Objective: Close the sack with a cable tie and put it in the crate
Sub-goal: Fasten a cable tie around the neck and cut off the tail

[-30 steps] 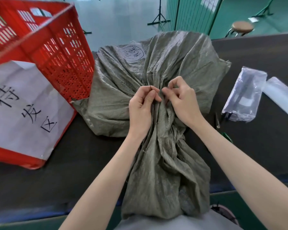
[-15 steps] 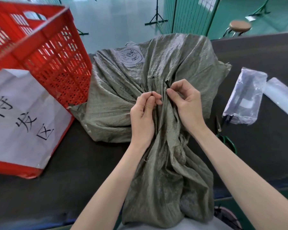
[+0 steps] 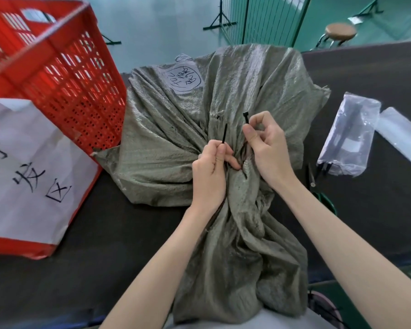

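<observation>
A grey-green woven sack [image 3: 171, 143] lies on the dark table, its neck gathered toward me. A black cable tie [image 3: 224, 135] runs around the gathered neck. My left hand [image 3: 211, 172] pinches the tie's thin tail, which sticks up. My right hand [image 3: 266, 148] pinches the other end, with the tie's head showing above the thumb. The two ends stand a little apart and are not joined. The red plastic crate [image 3: 57, 74] stands at the left, touching the sack, with a white paper sign on its front.
A clear plastic bag [image 3: 349, 136] holding black ties lies on the table to the right, with another clear packet [image 3: 403, 136] beyond it. Green-handled scissors [image 3: 323, 198] lie by my right forearm. A round stool [image 3: 339, 32] and a green fence stand behind the table.
Both hands have drawn the tie's ends up and apart from the fabric; the tail and the head now show above the fingers. The view has shifted slightly toward the sack.
</observation>
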Available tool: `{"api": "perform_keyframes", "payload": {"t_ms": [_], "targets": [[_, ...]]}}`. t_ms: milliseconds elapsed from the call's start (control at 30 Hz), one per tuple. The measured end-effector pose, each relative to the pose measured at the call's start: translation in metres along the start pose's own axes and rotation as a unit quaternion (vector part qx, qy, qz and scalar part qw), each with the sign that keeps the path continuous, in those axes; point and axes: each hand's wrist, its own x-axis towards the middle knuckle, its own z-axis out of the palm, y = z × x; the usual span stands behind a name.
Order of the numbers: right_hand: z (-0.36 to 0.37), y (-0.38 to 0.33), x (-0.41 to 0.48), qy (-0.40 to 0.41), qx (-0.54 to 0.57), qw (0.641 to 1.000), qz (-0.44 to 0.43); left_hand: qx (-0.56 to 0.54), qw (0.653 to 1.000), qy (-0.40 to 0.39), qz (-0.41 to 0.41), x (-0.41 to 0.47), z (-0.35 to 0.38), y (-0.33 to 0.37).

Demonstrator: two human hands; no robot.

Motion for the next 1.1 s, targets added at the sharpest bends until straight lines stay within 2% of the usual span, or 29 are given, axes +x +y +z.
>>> {"api": "perform_keyframes", "payload": {"t_ms": [133, 267, 433, 633, 1100], "targets": [[0.002, 0.0, -0.006, 0.025, -0.01, 0.999, -0.025, 0.042, 0.999, 0.01, 0.011, 0.005, 0.003, -0.002], [0.002, 0.001, -0.009, 0.056, -0.023, 0.997, -0.054, 0.098, 0.993, 0.006, 0.058, 0.005, 0.004, -0.014], [0.003, 0.0, -0.011, 0.008, 0.045, 0.998, -0.05, 0.135, 0.988, 0.003, 0.081, 0.004, 0.005, -0.019], [0.001, 0.0, -0.003, -0.032, 0.093, 0.995, -0.014, 0.127, 0.989, -0.003, 0.073, 0.004, 0.003, -0.017], [-0.005, 0.001, -0.002, -0.057, 0.062, 0.996, -0.003, 0.087, 0.994, -0.047, 0.046, 0.006, -0.005, -0.01]]}}
